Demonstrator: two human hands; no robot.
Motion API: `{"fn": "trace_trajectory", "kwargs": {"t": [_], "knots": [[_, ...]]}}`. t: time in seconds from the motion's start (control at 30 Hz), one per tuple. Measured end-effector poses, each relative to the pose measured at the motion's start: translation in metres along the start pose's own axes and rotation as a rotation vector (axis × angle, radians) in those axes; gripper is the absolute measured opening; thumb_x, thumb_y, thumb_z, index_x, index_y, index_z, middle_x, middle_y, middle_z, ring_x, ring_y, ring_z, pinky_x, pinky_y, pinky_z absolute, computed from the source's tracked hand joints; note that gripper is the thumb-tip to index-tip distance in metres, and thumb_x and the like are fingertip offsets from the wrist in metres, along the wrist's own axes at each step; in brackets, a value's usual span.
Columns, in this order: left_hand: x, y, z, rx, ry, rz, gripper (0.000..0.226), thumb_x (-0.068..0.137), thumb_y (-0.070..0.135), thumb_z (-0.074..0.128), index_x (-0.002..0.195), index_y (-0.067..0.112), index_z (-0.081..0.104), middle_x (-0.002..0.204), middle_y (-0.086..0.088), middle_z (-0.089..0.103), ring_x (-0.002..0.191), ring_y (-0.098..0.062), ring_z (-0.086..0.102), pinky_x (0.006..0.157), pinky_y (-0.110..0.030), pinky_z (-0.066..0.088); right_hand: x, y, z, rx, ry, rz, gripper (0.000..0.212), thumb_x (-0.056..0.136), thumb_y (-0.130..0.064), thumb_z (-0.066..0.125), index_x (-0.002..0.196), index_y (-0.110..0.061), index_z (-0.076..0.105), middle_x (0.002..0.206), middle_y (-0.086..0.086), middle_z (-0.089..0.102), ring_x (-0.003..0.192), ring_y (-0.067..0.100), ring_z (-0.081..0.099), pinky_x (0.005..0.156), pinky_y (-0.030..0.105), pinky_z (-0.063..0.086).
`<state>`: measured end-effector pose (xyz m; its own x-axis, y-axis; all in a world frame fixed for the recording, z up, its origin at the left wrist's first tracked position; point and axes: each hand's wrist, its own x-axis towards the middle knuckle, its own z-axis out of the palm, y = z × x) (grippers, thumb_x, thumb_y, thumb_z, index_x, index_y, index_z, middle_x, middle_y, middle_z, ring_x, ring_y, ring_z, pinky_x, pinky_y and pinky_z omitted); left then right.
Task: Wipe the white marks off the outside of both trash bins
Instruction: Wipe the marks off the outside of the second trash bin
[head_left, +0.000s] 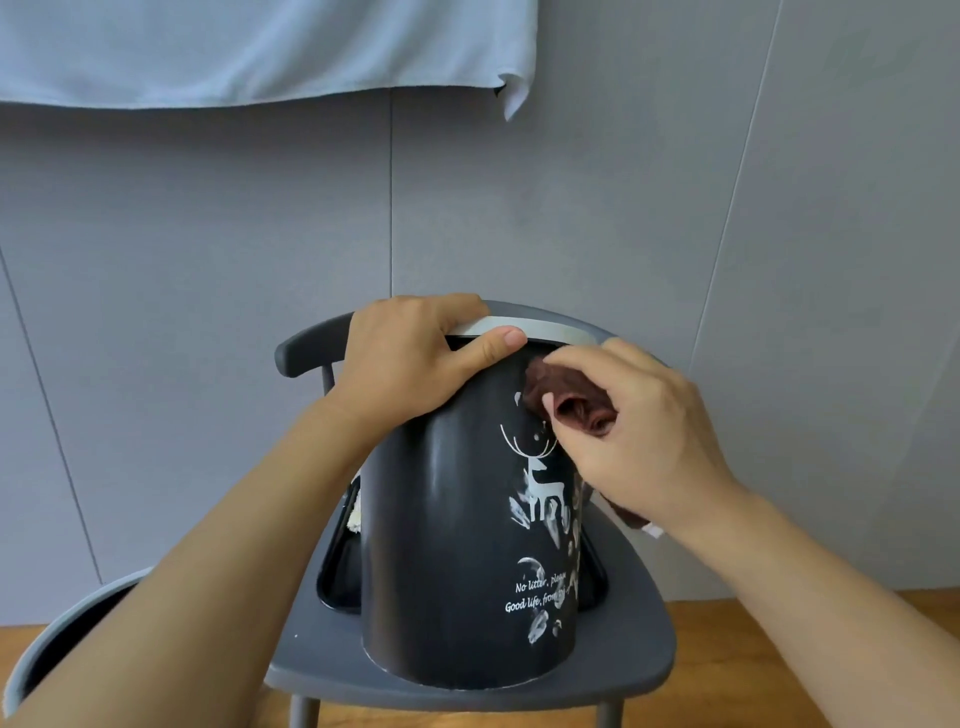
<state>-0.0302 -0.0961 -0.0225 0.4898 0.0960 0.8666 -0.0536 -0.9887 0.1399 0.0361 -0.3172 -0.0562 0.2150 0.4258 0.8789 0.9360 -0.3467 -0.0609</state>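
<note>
A dark grey trash bin with a pale rim, a white deer print and white smudges stands on a grey chair. My left hand grips the bin's rim at the top left, thumb across the front. My right hand holds a brown cloth bunched against the bin's upper right side, just above the deer's antlers. A tail of the cloth hangs below my right wrist. A second bin, with a light rim, shows at the lower left, partly hidden by my left forearm.
A black tray lies on the chair seat behind the bin, with something pale at its left edge. A grey panelled wall stands close behind the chair. A light blue towel hangs at the top. The floor is wood.
</note>
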Motion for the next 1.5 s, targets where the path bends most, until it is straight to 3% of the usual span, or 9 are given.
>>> {"fn": "trace_trajectory", "kwargs": {"t": [0.2, 0.4, 0.6, 0.8, 1.0, 1.13, 1.27, 1.37, 1.5], "knots": [[0.001, -0.002, 0.001, -0.025, -0.004, -0.013, 0.063, 0.083, 0.083, 0.039, 0.073, 0.023, 0.056, 0.056, 0.003, 0.052, 0.059, -0.02, 0.052, 0.06, -0.041, 0.049, -0.036, -0.008, -0.001, 0.09, -0.19, -0.138, 0.032, 0.084, -0.035, 0.077, 0.115, -0.031, 0.07, 0.095, -0.01, 0.064, 0.079, 0.017, 0.065, 0.062, 0.035, 0.056], [0.002, 0.001, 0.002, -0.01, -0.004, 0.001, 0.063, 0.082, 0.086, 0.036, 0.077, 0.028, 0.059, 0.057, 0.006, 0.055, 0.059, -0.016, 0.053, 0.059, -0.036, 0.048, -0.005, 0.005, 0.0, 0.042, -0.01, 0.01, 0.03, 0.084, -0.03, 0.081, 0.113, -0.029, 0.073, 0.096, -0.011, 0.065, 0.083, 0.018, 0.065, 0.07, 0.04, 0.057], [0.002, -0.009, 0.003, -0.027, 0.025, -0.024, 0.059, 0.082, 0.085, 0.04, 0.067, 0.028, 0.047, 0.054, 0.004, 0.047, 0.055, -0.012, 0.048, 0.056, -0.033, 0.041, -0.05, -0.006, 0.003, 0.14, -0.142, -0.075, 0.03, 0.082, -0.034, 0.072, 0.112, -0.028, 0.074, 0.094, -0.01, 0.063, 0.078, 0.02, 0.065, 0.061, 0.037, 0.056], [0.002, -0.011, 0.004, -0.048, 0.029, -0.015, 0.064, 0.079, 0.09, 0.039, 0.074, 0.028, 0.052, 0.067, 0.013, 0.055, 0.058, -0.01, 0.05, 0.055, -0.029, 0.038, -0.002, 0.008, 0.006, 0.071, 0.03, 0.07, 0.032, 0.081, -0.018, 0.083, 0.111, -0.028, 0.077, 0.094, -0.006, 0.066, 0.083, 0.021, 0.066, 0.073, 0.04, 0.056], [0.002, -0.015, 0.006, -0.044, 0.036, -0.015, 0.069, 0.08, 0.089, 0.039, 0.074, 0.022, 0.053, 0.057, 0.003, 0.05, 0.058, -0.015, 0.051, 0.057, -0.031, 0.041, -0.053, 0.004, 0.002, 0.168, -0.213, -0.126, 0.035, 0.078, -0.019, 0.082, 0.112, -0.026, 0.074, 0.092, -0.008, 0.06, 0.075, 0.017, 0.063, 0.061, 0.035, 0.054], [0.003, -0.014, 0.006, -0.038, 0.038, -0.007, 0.067, 0.081, 0.089, 0.037, 0.074, 0.025, 0.056, 0.057, 0.006, 0.052, 0.058, -0.012, 0.052, 0.057, -0.031, 0.043, -0.021, 0.003, 0.004, 0.147, -0.107, -0.062, 0.031, 0.08, -0.019, 0.084, 0.11, -0.026, 0.077, 0.091, -0.006, 0.065, 0.078, 0.021, 0.065, 0.066, 0.039, 0.055], [0.004, -0.008, 0.004, -0.045, 0.031, 0.024, 0.053, 0.081, 0.089, 0.039, 0.065, 0.039, 0.048, 0.063, 0.02, 0.054, 0.053, -0.005, 0.047, 0.053, -0.029, 0.035, 0.019, -0.004, 0.003, 0.113, -0.013, -0.018, 0.026, 0.084, -0.022, 0.083, 0.109, -0.027, 0.079, 0.088, -0.01, 0.061, 0.078, 0.019, 0.064, 0.07, 0.039, 0.055], [0.004, -0.006, 0.004, -0.035, 0.032, 0.029, 0.05, 0.082, 0.085, 0.042, 0.061, 0.04, 0.043, 0.054, 0.01, 0.05, 0.052, -0.005, 0.045, 0.052, -0.03, 0.034, 0.015, -0.003, -0.001, 0.116, -0.102, -0.057, 0.028, 0.081, -0.02, 0.083, 0.107, -0.028, 0.078, 0.09, -0.006, 0.063, 0.078, 0.02, 0.064, 0.069, 0.041, 0.054], [0.005, -0.005, 0.004, -0.014, 0.011, 0.031, 0.055, 0.083, 0.083, 0.039, 0.063, 0.032, 0.045, 0.052, 0.004, 0.046, 0.053, -0.012, 0.046, 0.055, -0.036, 0.045, -0.011, -0.005, -0.006, 0.127, -0.327, -0.188, 0.026, 0.079, -0.026, 0.078, 0.105, -0.031, 0.076, 0.087, -0.011, 0.06, 0.072, 0.015, 0.059, 0.059, 0.04, 0.052]]}}
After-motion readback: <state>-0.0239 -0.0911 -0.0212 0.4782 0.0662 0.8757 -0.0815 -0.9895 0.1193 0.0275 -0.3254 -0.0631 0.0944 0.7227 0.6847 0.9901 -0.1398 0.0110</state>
